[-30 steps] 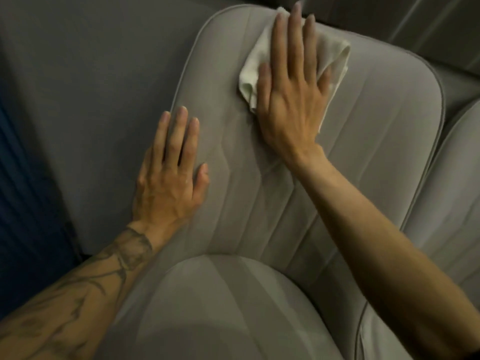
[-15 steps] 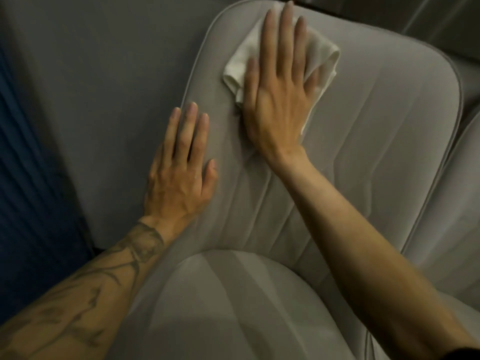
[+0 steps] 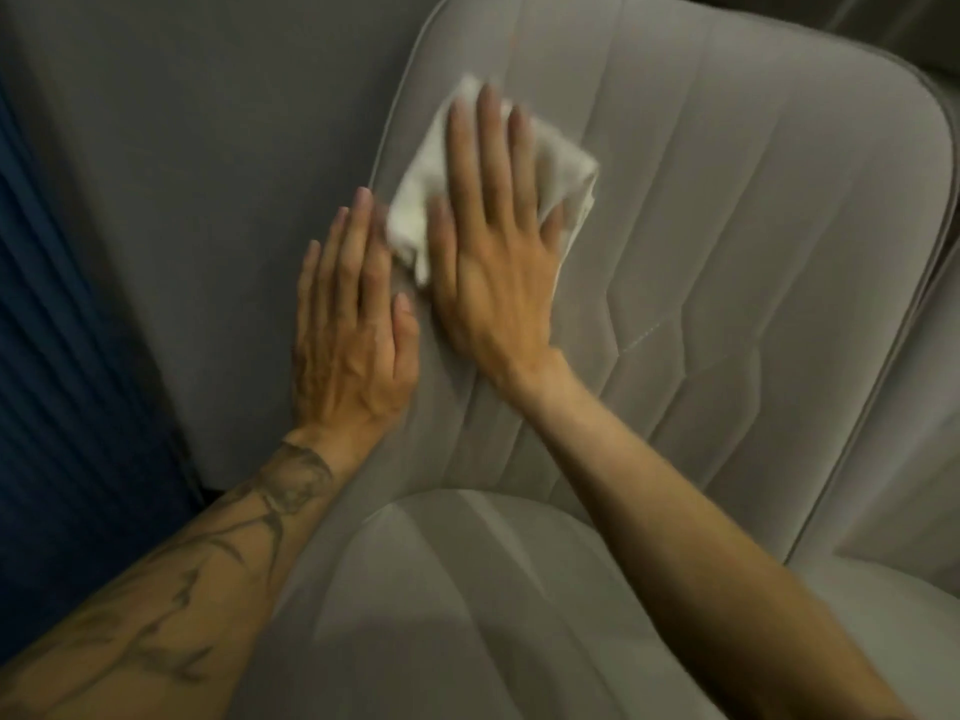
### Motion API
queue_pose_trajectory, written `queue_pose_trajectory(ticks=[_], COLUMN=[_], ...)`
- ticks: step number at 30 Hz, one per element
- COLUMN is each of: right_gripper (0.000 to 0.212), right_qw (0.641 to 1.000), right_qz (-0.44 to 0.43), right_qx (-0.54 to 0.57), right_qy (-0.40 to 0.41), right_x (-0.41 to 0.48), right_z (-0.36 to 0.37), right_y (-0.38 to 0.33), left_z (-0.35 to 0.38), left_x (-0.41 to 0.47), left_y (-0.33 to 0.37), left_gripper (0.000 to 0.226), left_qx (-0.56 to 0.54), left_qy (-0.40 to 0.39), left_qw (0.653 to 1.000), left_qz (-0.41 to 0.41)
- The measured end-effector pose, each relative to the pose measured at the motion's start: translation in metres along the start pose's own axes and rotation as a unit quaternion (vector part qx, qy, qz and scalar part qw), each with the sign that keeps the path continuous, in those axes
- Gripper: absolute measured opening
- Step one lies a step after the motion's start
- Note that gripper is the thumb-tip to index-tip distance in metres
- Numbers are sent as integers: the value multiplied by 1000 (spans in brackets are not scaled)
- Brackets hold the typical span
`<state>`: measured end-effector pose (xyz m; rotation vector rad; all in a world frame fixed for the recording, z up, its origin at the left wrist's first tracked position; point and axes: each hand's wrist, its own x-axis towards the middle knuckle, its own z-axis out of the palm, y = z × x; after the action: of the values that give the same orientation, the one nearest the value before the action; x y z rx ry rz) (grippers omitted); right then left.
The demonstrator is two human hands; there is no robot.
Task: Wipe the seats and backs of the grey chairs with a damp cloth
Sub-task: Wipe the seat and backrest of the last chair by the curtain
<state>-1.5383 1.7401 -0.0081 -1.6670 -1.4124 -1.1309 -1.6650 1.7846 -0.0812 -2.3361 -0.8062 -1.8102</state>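
The right hand is covering most of the blurred cloth, and the frame is cutting off the chair back's top.

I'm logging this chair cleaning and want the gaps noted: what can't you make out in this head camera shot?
- Head view: cloth mostly under the right hand and motion-blurred; dampness unreadable.
- Chair back: top left corner cut by the upper edge.
- Seat: front cut by the bottom edge.
- Neighbouring chair: cut by the right edge.
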Motion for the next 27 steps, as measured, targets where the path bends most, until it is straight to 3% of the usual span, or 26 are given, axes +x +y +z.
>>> queue_pose_trajectory(ticks=[4, 6, 9, 13, 15, 19, 24, 27], right_gripper=[69, 68, 63, 61, 63, 66, 57, 56], right_qw=[989, 983, 987, 996, 996, 985, 994, 999], right_qz=[-43, -87, -124, 27, 42, -9, -58, -10], right_qx=[23, 2, -64, -89, -81, 17, -39, -35], right_qy=[-141, -164, -86, 5, -18, -169, -85, -18], right_x=[-117, -133, -92, -35, -66, -157, -95, -41], right_z=[-3, -9, -15, -11, -4, -7, -5, 4], right_y=[4, 16, 42, 47, 28, -2, 18, 13], left_z=[0, -1, -1, 0, 1, -5, -12, -16], left_x=[1, 0, 0, -1, -1, 0, 4, 5], left_y=[-3, -2, -2, -4, -4, -9, -9, -14], left_gripper=[57, 59, 58, 58, 58, 61, 63, 62], left_qx=[-25, -19, -13, -10, -10, -30, -99, -116], left_qy=[-10, -11, -7, -3, -9, -52, -82, -96], left_qw=[1000, 1000, 1000, 1000, 1000, 998, 992, 989], left_qz=[-14, -15, -6, -7, -7, 6, -12, 2])
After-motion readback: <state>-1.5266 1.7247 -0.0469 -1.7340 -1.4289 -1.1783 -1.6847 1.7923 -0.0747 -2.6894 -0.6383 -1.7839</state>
